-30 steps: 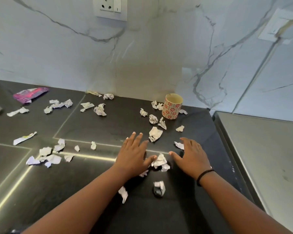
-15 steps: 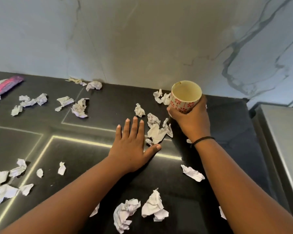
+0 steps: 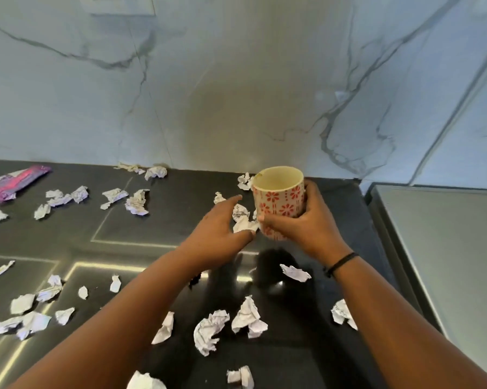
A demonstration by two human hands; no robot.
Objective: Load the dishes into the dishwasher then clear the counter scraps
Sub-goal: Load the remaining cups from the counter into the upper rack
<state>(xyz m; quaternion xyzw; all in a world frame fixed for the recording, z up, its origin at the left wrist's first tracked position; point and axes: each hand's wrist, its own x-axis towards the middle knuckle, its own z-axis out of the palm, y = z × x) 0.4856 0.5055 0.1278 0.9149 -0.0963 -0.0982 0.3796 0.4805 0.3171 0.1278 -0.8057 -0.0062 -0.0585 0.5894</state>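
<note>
A person's right hand [image 3: 306, 228] grasps a cup [image 3: 278, 202] just right of the middle of the frame, fingers wrapped round its right side and the thumb pressed across its lower front. The cup is cream with red flower patterns, stands upright with its open mouth showing a pale inside, and is lifted clear of the dark counter [image 3: 163, 228], its shadow lying on the glossy surface below it. A dark band [image 3: 339, 264] circles the right wrist.

The left hand [image 3: 222, 234] hovers just left of the cup with fingers spread and loose, grasping nothing. Its fingertips reach toward a few crumpled paper scraps [image 3: 243, 220] lying between the hand and the cup; whether it touches them cannot be told.

More paper scraps litter the counter: a cluster in the lower middle of the frame [image 3: 228, 324], another in the lower left [image 3: 28, 315], a row across the middle left [image 3: 65, 197], one below the right wrist [image 3: 294, 272], and one beside the right forearm [image 3: 342, 314]. A pink and purple wrapper [image 3: 14, 182] lies at the left edge of the frame near the wall. A white marble wall [image 3: 236, 80] with grey veins fills the upper half, and a grey metal surface [image 3: 439, 248] adjoins the counter at the right.
</note>
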